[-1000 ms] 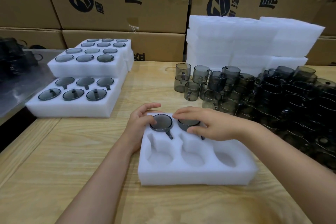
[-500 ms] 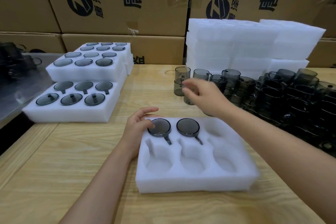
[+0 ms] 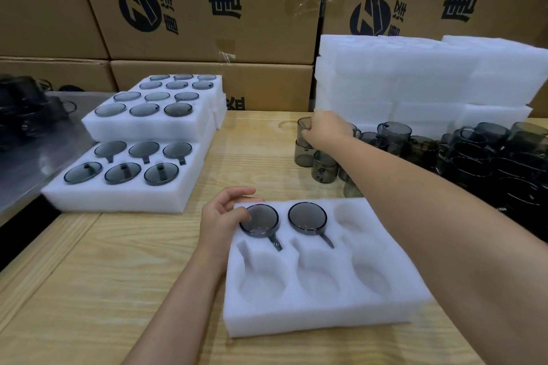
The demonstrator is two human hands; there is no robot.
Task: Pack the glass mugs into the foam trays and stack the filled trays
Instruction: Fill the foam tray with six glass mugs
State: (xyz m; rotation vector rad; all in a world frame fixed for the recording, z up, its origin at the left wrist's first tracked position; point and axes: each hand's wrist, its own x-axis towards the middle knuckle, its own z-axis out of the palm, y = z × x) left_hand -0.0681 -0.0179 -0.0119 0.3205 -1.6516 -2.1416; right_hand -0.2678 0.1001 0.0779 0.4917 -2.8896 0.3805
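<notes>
Here, a white foam tray point(image 3: 326, 314) is seen lying on the wooden tabletop point(image 3: 118, 275), nearest the viewer. Of its six pockets, two in the far row are filled. A smoky-glass mug point(image 3: 259, 221) is seated in the far-left pocket and a second mug point(image 3: 307, 218) in the far-middle pocket. Each handle is laid in the slot that runs toward the near row. The far-right pocket and the three near pockets are left unfilled.

The left hand point(image 3: 222, 216) is laid at the tray's far-left corner, with its thumb touching the rim of the first mug and its fingers loosely bent; nothing is enclosed by it. The right hand point(image 3: 326, 133) is stretched beyond the tray's far edge to the left end of a crowd of loose mugs point(image 3: 474, 157). There the upper mug point(image 3: 304, 129) of a two-high stack is gripped, with the fingers curled round it.

To the left of the tray and farther back, filled trays point(image 3: 133, 195) are stacked in stepped layers, with six dark mugs shown in each visible layer. Behind the tray, past the loose mugs, a pile of empty foam trays point(image 3: 415, 77) is set against cardboard boxes point(image 3: 207, 9) printed with dark characters.
</notes>
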